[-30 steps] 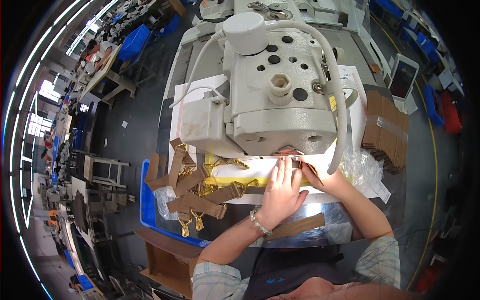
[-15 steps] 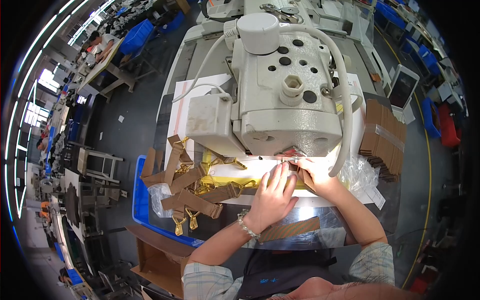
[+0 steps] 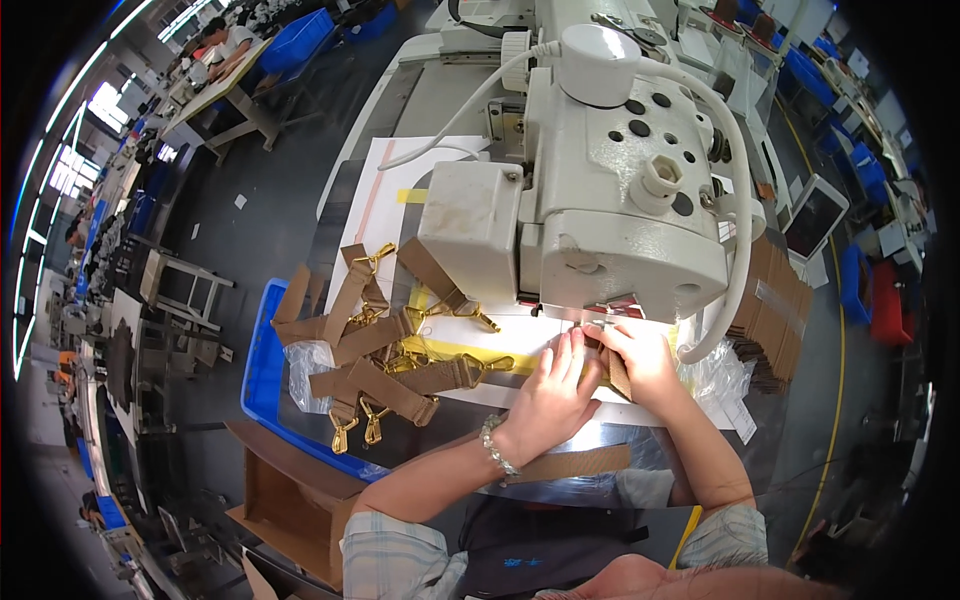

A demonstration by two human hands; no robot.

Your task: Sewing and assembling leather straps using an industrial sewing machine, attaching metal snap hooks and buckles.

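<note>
Brown strap [image 3: 619, 377] partly hidden by hands [image 3: 550, 404]; far end unclear

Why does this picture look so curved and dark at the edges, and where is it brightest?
Head view: wide fisheye lens, so edges bend toward the black rim; head view: strong light whitens the sheet near the left hand and right hand; head view: glare on the glossy tabletop; head view: far windows wash out white.
</note>
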